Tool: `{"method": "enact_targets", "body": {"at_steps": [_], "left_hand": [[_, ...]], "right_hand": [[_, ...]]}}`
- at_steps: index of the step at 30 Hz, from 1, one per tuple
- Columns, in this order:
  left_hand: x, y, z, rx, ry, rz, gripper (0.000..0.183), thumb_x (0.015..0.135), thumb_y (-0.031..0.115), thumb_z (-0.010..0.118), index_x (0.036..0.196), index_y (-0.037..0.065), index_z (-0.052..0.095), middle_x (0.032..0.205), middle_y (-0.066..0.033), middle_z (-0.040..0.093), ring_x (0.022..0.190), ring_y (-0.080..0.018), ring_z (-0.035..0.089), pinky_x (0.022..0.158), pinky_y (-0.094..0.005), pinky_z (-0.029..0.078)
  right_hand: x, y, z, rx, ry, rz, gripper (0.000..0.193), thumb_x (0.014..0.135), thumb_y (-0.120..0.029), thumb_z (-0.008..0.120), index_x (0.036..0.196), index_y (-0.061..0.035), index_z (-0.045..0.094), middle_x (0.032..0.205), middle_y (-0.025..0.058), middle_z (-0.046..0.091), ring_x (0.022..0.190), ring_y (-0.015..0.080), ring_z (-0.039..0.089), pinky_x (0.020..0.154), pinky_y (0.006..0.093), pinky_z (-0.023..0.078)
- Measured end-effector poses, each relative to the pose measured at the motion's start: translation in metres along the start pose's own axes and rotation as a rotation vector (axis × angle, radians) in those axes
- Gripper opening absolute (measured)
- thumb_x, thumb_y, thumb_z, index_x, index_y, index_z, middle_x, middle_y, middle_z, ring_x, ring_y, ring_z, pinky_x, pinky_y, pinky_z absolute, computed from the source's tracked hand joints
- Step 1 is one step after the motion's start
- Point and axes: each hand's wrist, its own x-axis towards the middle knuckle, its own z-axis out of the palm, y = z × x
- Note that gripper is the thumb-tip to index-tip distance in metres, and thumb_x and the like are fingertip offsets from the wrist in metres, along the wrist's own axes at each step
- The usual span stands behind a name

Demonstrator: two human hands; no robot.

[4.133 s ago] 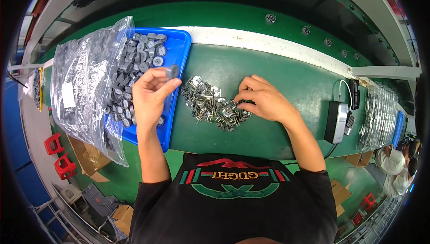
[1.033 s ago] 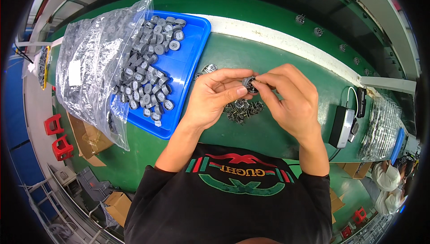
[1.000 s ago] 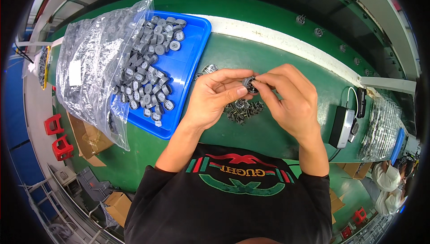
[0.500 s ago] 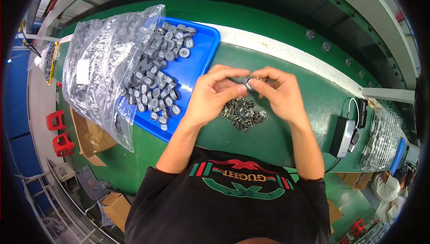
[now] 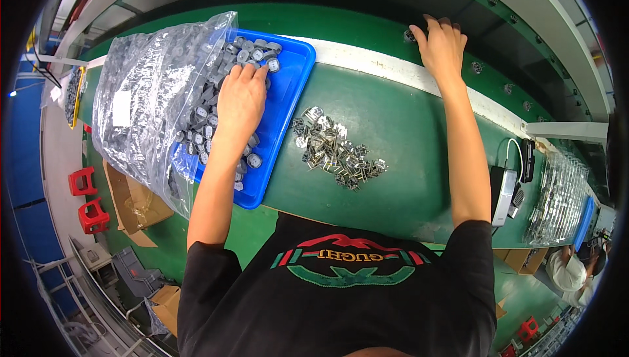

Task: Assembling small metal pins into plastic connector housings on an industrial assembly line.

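Stretching both arms over a green workbench [image 5: 406,173], we lower our left hand [image 5: 242,98] over a blue tray [image 5: 282,111] of round grey parts [image 5: 200,118], while our right hand [image 5: 442,49] extends past a white ledge [image 5: 367,61] to a green strip [image 5: 367,29] beyond. Our left fingertips bend down close together and vanish among the grey parts; we cannot tell whether they have hold of one. The hand and wrist cover more of the heap, and a clear plastic bag [image 5: 144,88] obscures others with glare and folds. On our right, the thumb stands apart from the lightly bent fingers, the gap between them bare as far as we can see. A small metal piece [image 5: 409,35] sits just beside the thumb tip, its contact with the skin hard to make out. Similar pieces [image 5: 476,67] dot the strip to the right. Between our forearms, well apart from our fingers, lies a tangled pile of pinned metal parts [image 5: 334,150]. Our right forearm hides one edge of a black-and-silver device [image 5: 503,196]; dark rim cuts off a co-worker [image 5: 567,272] at far right.
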Motion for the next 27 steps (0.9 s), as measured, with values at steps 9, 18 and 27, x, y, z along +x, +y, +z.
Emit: {"method": "enact_targets", "body": {"at_steps": [9,18,27], "left_hand": [[-0.01,-0.004,-0.006,-0.178,-0.006,-0.001,0.037,0.076,0.008,0.078,0.112,0.006,0.071,0.101,-0.0101,0.064,0.097,-0.0298,0.059,0.09,-0.0402,0.05],[-0.011,-0.016,0.001,-0.245,0.036,0.079,0.039,0.077,0.007,0.076,0.116,0.005,0.069,0.103,-0.009,0.063,0.099,-0.0292,0.059,0.092,-0.039,0.05],[-0.001,-0.026,0.004,-0.248,0.038,0.106,0.037,0.072,0.007,0.076,0.108,0.004,0.072,0.099,-0.008,0.065,0.096,-0.0284,0.061,0.088,-0.0396,0.052]], "right_hand": [[-0.119,-0.094,-0.093,0.463,-0.742,-0.216,0.021,0.085,-0.028,0.074,0.084,-0.0072,0.069,0.083,0.0086,0.065,0.087,0.0304,0.064,0.075,0.0444,0.052],[-0.123,-0.076,-0.097,0.382,-0.482,-0.188,0.007,0.082,-0.007,0.073,0.088,-0.0045,0.071,0.088,0.0072,0.061,0.086,0.0288,0.061,0.075,0.042,0.053],[-0.131,-0.062,-0.081,0.531,-0.47,0.045,0.013,0.077,-0.01,0.079,0.083,-0.0035,0.07,0.082,0.0058,0.061,0.079,0.0259,0.056,0.078,0.039,0.045]]}}
